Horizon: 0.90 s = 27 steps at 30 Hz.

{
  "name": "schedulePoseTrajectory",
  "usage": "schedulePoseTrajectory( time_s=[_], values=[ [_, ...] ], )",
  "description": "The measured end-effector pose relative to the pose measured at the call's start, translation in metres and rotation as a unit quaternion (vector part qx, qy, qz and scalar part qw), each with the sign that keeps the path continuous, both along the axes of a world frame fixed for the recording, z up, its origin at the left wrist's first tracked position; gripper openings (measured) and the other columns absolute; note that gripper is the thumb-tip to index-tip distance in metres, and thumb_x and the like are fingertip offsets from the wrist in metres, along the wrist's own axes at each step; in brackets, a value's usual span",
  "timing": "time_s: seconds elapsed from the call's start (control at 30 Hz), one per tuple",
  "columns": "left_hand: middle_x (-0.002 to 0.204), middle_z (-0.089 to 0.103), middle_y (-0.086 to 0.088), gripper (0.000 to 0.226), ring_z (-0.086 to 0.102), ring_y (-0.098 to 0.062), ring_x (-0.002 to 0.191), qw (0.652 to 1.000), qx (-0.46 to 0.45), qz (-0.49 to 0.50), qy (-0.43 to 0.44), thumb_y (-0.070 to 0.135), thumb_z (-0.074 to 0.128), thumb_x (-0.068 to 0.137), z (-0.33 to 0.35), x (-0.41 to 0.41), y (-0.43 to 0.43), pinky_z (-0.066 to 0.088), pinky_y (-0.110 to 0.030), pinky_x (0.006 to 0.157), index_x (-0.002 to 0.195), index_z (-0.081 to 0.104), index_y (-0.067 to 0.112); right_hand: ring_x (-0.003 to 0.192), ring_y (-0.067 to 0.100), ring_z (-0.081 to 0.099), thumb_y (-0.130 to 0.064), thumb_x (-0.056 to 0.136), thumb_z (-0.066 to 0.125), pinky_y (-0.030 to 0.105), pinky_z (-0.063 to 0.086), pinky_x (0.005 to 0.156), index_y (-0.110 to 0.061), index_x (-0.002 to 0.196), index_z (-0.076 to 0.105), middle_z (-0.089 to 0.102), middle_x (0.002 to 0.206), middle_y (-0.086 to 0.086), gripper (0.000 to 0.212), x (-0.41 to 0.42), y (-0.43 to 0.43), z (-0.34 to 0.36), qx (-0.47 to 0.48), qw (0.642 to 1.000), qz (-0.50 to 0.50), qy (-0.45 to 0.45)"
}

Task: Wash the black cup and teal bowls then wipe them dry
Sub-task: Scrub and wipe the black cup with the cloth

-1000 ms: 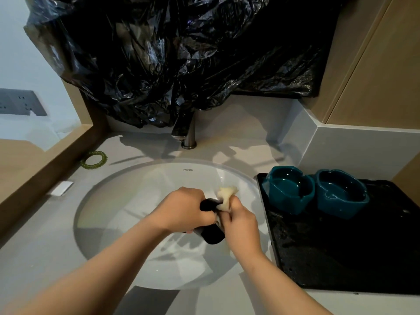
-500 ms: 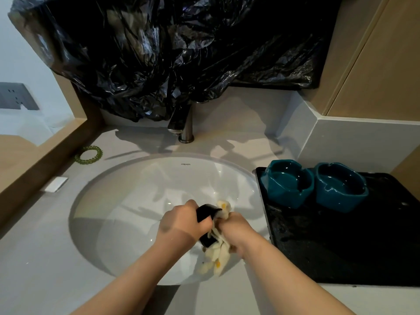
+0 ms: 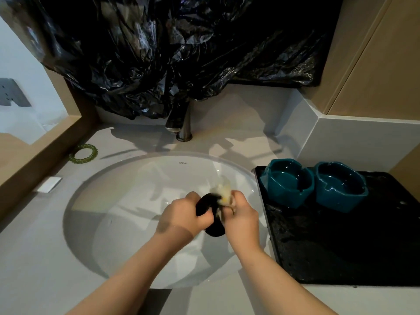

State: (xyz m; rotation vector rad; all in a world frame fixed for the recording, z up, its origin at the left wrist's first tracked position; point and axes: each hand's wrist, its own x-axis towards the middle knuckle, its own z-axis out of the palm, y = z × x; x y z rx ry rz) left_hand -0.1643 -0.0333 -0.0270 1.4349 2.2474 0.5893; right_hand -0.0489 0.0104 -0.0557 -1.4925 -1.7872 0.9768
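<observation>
Over the white sink basin (image 3: 118, 201), my left hand (image 3: 184, 214) grips the black cup (image 3: 210, 218), which is tilted and mostly hidden between both hands. Pressed against the cup's upper side is a pale yellowish cloth (image 3: 223, 193), pinched by my right hand (image 3: 242, 220); part of it sticks up above the fingers. Two teal bowls (image 3: 287, 181) (image 3: 339, 186) stand side by side, open side up, at the back of the wet black tray (image 3: 341, 246) to the right of the sink.
A metal faucet (image 3: 181, 123) rises behind the basin under a hanging black plastic sheet (image 3: 170, 53). A green coil hair tie (image 3: 83, 153) and a small white card (image 3: 48, 184) lie on the grey counter at the left. A wooden ledge borders the left side.
The cloth, which hung below the cup half a second ago, now sticks up above it. Both hands have shifted slightly up and right while rubbing the cup.
</observation>
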Motion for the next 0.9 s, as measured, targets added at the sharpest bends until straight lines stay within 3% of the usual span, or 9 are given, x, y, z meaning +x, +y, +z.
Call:
schedulePoseTrajectory(
  time_s=[0.1, 0.17, 0.23, 0.33, 0.47, 0.57, 0.7, 0.8, 0.9],
  values=[
    [0.073, 0.055, 0.002, 0.025, 0.055, -0.022, 0.074, 0.996, 0.016, 0.068, -0.059, 0.039, 0.054, 0.087, -0.009, 0.012, -0.001, 0.037, -0.027, 0.055, 0.093, 0.048, 0.015, 0.089, 0.028, 0.066, -0.023, 0.090, 0.049, 0.042, 0.053, 0.086, -0.013, 0.102, 0.065, 0.070, 0.093, 0.009, 0.022, -0.001, 0.007, -0.004, -0.237, 0.966, -0.037, 0.093],
    [0.073, 0.054, 0.002, 0.026, 0.054, -0.022, 0.074, 0.995, 0.011, 0.074, -0.069, 0.038, 0.054, 0.087, -0.013, 0.015, 0.000, 0.037, -0.027, 0.057, 0.094, 0.047, 0.014, 0.088, 0.032, 0.068, -0.018, 0.090, 0.050, 0.043, 0.055, 0.083, -0.014, 0.102, 0.067, 0.072, 0.093, 0.012, 0.021, 0.000, 0.009, -0.007, -0.314, 0.940, -0.033, 0.127],
    [0.074, 0.057, -0.001, 0.025, 0.057, -0.024, 0.073, 0.997, -0.002, 0.049, -0.064, 0.037, 0.055, 0.085, -0.015, 0.011, 0.001, 0.038, -0.027, 0.056, 0.089, 0.045, 0.015, 0.085, 0.027, 0.067, -0.013, 0.088, 0.049, 0.040, 0.056, 0.080, -0.016, 0.100, 0.065, 0.071, 0.090, 0.008, 0.020, 0.001, 0.008, -0.007, -0.278, 0.956, -0.017, 0.092],
    [0.076, 0.068, -0.005, 0.028, 0.065, -0.025, 0.075, 0.998, -0.023, 0.000, -0.058, 0.043, 0.053, 0.075, -0.010, 0.001, 0.003, 0.049, -0.031, 0.062, 0.082, 0.048, 0.017, 0.078, 0.019, 0.058, -0.009, 0.087, 0.045, 0.027, 0.046, 0.066, -0.019, 0.095, 0.058, 0.063, 0.082, -0.001, 0.018, 0.001, 0.004, 0.000, -0.128, 0.991, -0.020, 0.028],
    [0.073, 0.066, -0.004, 0.032, 0.065, -0.023, 0.071, 0.998, -0.017, -0.044, -0.048, 0.046, 0.050, 0.063, 0.008, -0.006, 0.009, 0.052, -0.033, 0.063, 0.078, 0.046, 0.018, 0.073, 0.024, 0.055, -0.003, 0.084, 0.045, 0.032, 0.040, 0.064, -0.012, 0.098, 0.052, 0.059, 0.078, 0.004, 0.018, 0.002, 0.002, 0.009, -0.005, 1.000, -0.012, 0.019],
    [0.074, 0.058, 0.000, 0.029, 0.059, -0.026, 0.075, 0.999, 0.030, -0.029, 0.000, 0.041, 0.059, 0.077, 0.008, 0.003, 0.011, 0.041, -0.028, 0.059, 0.084, 0.042, 0.018, 0.077, 0.023, 0.059, -0.010, 0.089, 0.046, 0.031, 0.045, 0.070, -0.013, 0.099, 0.056, 0.063, 0.080, 0.005, 0.014, 0.001, 0.005, 0.008, -0.055, 0.994, -0.059, 0.071],
    [0.075, 0.057, 0.001, 0.030, 0.056, -0.027, 0.077, 0.995, 0.066, 0.055, -0.049, 0.036, 0.060, 0.083, -0.008, 0.024, 0.008, 0.039, -0.028, 0.063, 0.096, 0.040, 0.017, 0.087, 0.030, 0.068, -0.016, 0.094, 0.045, 0.044, 0.055, 0.084, -0.013, 0.100, 0.065, 0.071, 0.092, 0.014, 0.021, -0.001, 0.010, -0.001, -0.307, 0.924, -0.064, 0.218],
    [0.080, 0.061, -0.002, 0.033, 0.061, -0.026, 0.079, 0.992, 0.040, 0.046, -0.114, 0.038, 0.064, 0.080, -0.016, 0.016, 0.013, 0.049, -0.032, 0.069, 0.094, 0.044, 0.017, 0.088, 0.027, 0.065, -0.010, 0.091, 0.045, 0.042, 0.053, 0.087, -0.017, 0.091, 0.062, 0.068, 0.091, 0.010, 0.018, 0.002, 0.014, -0.003, -0.254, 0.953, -0.060, 0.152],
    [0.082, 0.066, 0.000, 0.044, 0.067, -0.019, 0.079, 0.976, -0.012, -0.010, -0.216, 0.057, 0.064, 0.076, -0.013, -0.004, 0.014, 0.058, -0.036, 0.068, 0.090, 0.057, 0.016, 0.088, 0.024, 0.061, -0.012, 0.090, 0.044, 0.036, 0.049, 0.082, -0.023, 0.091, 0.057, 0.065, 0.091, 0.005, 0.017, 0.002, 0.012, -0.004, -0.165, 0.984, -0.039, 0.061]
  ],
)
